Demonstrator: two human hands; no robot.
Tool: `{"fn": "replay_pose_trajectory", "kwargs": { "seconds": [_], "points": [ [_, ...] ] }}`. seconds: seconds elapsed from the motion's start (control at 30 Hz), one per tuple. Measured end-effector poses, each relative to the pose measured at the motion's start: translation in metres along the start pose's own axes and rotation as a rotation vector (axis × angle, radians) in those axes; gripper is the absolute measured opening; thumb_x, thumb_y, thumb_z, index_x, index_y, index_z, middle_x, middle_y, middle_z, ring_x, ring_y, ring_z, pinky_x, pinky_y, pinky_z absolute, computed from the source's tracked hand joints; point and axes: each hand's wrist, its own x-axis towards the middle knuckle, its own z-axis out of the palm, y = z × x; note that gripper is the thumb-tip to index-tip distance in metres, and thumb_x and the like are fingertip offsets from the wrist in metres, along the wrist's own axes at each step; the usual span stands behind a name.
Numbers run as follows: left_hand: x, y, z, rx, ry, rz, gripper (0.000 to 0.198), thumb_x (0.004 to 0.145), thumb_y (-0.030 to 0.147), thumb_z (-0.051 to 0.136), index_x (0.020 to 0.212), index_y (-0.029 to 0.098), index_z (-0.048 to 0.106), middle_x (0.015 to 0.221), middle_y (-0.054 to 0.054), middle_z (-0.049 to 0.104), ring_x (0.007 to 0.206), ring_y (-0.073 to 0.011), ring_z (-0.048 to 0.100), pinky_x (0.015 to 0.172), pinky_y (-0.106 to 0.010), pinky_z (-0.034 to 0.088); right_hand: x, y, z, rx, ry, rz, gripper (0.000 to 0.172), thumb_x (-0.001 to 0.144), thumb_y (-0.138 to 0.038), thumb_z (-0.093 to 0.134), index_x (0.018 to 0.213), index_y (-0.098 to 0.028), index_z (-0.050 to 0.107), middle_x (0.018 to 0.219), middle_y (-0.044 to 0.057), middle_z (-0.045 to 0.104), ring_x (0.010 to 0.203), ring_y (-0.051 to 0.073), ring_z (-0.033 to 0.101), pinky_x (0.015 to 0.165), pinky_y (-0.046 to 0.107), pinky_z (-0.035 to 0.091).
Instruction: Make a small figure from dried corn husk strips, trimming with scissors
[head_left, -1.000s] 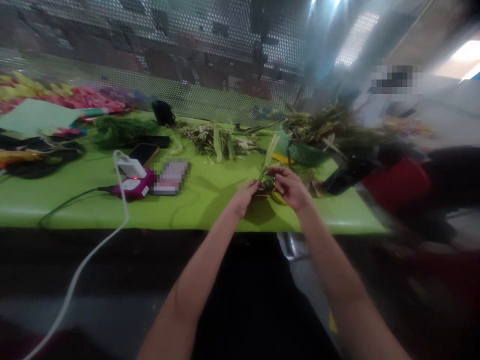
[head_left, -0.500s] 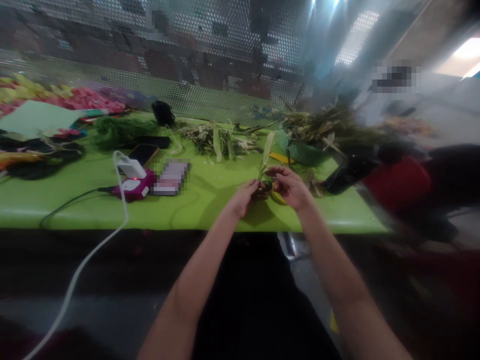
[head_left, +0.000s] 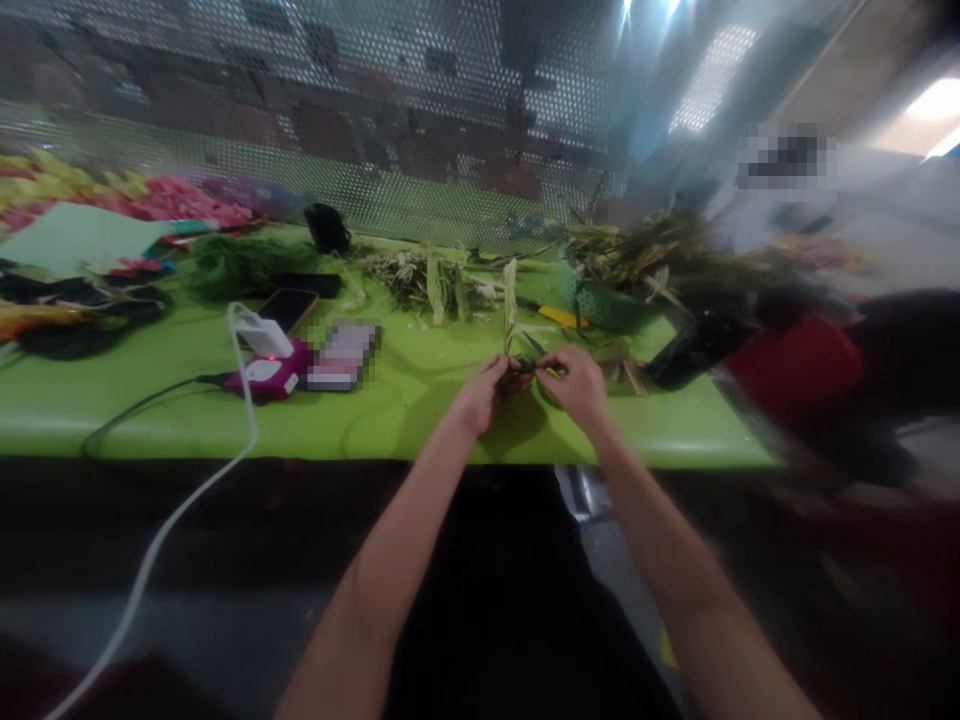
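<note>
My left hand [head_left: 487,393] is closed around the lower end of a pale dried husk strip [head_left: 511,295], which points up and away from me. A small dark green piece [head_left: 527,362] sits at its fingertips. My right hand [head_left: 576,385] is pinched close beside that green piece; what lies between its fingers is too small to make out. Under the right fingers lie scissors [head_left: 534,344], their blade tips pointing up-left and the yellow handles mostly hidden. Beyond the hands, a pile of dried husks [head_left: 409,275] rests on the green table [head_left: 420,400].
A green basket [head_left: 611,305] of dried stalks stands back right, with a yellow-handled tool [head_left: 562,317] before it. On the left are a purple power adapter [head_left: 274,372], phones [head_left: 289,308], a white cable [head_left: 187,500] and green fibre [head_left: 247,262]. A black cylinder [head_left: 682,352] lies right.
The husk strip has shifted left and stands more upright. My right hand has come down and its fingers have closed beside the green piece. More of the scissor blades shows.
</note>
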Motion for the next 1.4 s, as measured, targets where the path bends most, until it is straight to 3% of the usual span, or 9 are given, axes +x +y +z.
{"fn": "replay_pose_trajectory", "kwargs": {
  "seconds": [0.13,0.33,0.47,0.7,0.83,1.0,1.27,1.4],
  "points": [
    [0.001,-0.001,-0.002,-0.005,0.014,0.012,0.018,0.089,0.029,0.064,0.078,0.015,0.059,0.077,-0.005,0.069,0.079,-0.0149,0.071,0.086,-0.032,0.058,0.0,-0.001,0.003,0.095,0.022,0.113,0.004,0.074,-0.025,0.066,0.071,-0.022,0.065,0.076,0.001,0.063,0.072,0.018,0.057,0.069,0.031,0.044],
    [0.004,-0.003,-0.005,0.004,0.043,0.022,0.016,0.093,0.024,0.058,0.079,0.015,0.059,0.074,-0.004,0.067,0.07,-0.0125,0.068,0.081,-0.031,0.057,0.002,-0.002,-0.01,0.647,0.045,0.407,0.012,0.071,-0.03,0.068,0.076,-0.022,0.06,0.069,-0.003,0.06,0.062,0.013,0.054,0.061,0.026,0.045],
    [0.003,0.0,-0.002,0.041,0.076,0.019,0.02,0.095,0.019,0.053,0.077,0.014,0.059,0.077,-0.005,0.069,0.067,-0.0117,0.067,0.076,-0.029,0.057,0.006,-0.008,-0.025,0.913,0.033,0.464,0.018,0.07,-0.031,0.067,0.079,-0.024,0.052,0.075,-0.002,0.066,0.058,0.012,0.056,0.059,0.026,0.049],
    [0.003,-0.002,-0.002,0.084,0.043,-0.009,0.017,0.094,0.023,0.054,0.082,0.014,0.061,0.085,-0.008,0.072,0.072,-0.0136,0.068,0.07,-0.029,0.057,0.01,-0.007,-0.029,1.02,0.021,0.455,0.018,0.072,-0.029,0.069,0.08,-0.024,0.054,0.071,-0.002,0.068,0.063,0.014,0.064,0.064,0.028,0.055],
    [0.004,-0.002,-0.007,0.102,0.061,0.039,0.014,0.09,0.027,0.062,0.083,0.015,0.063,0.093,-0.008,0.071,0.068,-0.0106,0.065,0.065,-0.025,0.055,0.012,-0.005,-0.021,0.971,0.043,0.491,0.023,0.069,-0.033,0.075,0.079,-0.023,0.057,0.065,-0.004,0.064,0.053,0.009,0.056,0.052,0.021,0.048],
    [0.0,0.002,-0.007,0.147,0.059,0.159,0.015,0.087,0.029,0.063,0.082,0.015,0.063,0.094,-0.004,0.069,0.057,-0.0041,0.054,0.055,-0.018,0.046,0.012,-0.008,-0.011,0.708,-0.019,0.451,0.026,0.067,-0.038,0.078,0.078,-0.02,0.063,0.056,-0.005,0.057,0.044,0.006,0.044,0.041,0.018,0.036],
    [-0.011,0.008,0.01,0.242,0.017,0.173,0.013,0.091,0.025,0.055,0.085,0.016,0.059,0.094,-0.004,0.07,0.05,-0.0044,0.052,0.051,-0.02,0.045,0.006,-0.013,-0.005,0.387,-0.107,0.135,0.017,0.082,-0.037,0.066,0.085,-0.02,0.064,0.07,-0.002,0.063,0.059,0.012,0.055,0.054,0.023,0.043],
    [-0.009,0.007,0.017,0.376,0.03,0.124,0.013,0.093,0.023,0.05,0.085,0.016,0.058,0.08,-0.002,0.065,0.048,-0.0066,0.053,0.051,-0.022,0.047,0.008,-0.021,-0.007,0.114,-0.131,-0.057,0.011,0.087,-0.03,0.061,0.086,-0.02,0.066,0.077,0.001,0.067,0.069,0.015,0.059,0.066,0.026,0.043]
  ]
}}
